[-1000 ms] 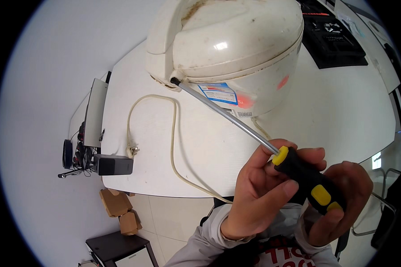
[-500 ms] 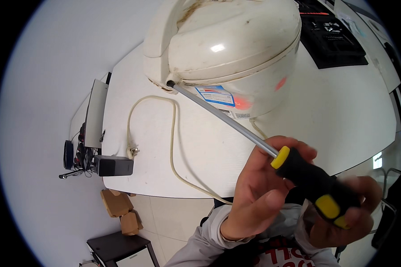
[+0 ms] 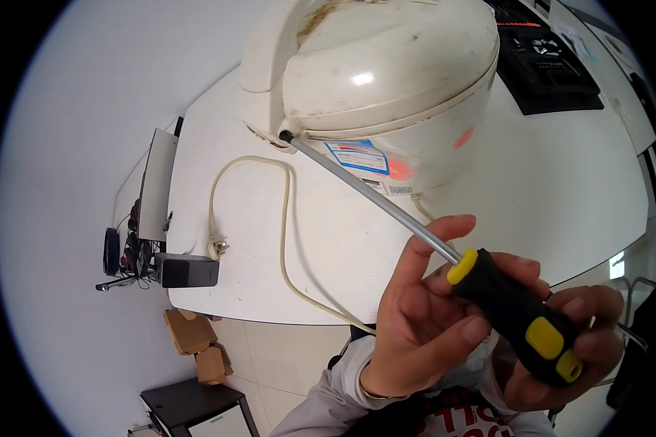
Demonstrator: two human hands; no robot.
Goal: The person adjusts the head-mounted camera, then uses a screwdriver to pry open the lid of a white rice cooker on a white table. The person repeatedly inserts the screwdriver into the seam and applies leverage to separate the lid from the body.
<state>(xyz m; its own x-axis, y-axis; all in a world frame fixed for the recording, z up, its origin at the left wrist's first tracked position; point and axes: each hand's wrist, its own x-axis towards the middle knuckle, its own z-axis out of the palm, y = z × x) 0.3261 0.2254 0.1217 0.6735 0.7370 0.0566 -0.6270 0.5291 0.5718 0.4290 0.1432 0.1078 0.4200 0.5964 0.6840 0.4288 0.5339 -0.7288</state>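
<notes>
Low in the frame, the right hand (image 3: 561, 335) is wrapped around the black and yellow screwdriver (image 3: 514, 313). Beside it, the left hand (image 3: 423, 320) is open, fingers steadying the shaft. Higher up, its tip sits at the hinge of the cream rice cooker (image 3: 379, 87) on the white table (image 3: 547, 189), so it looks like a screw is being turned; pushing straight matters.
</notes>
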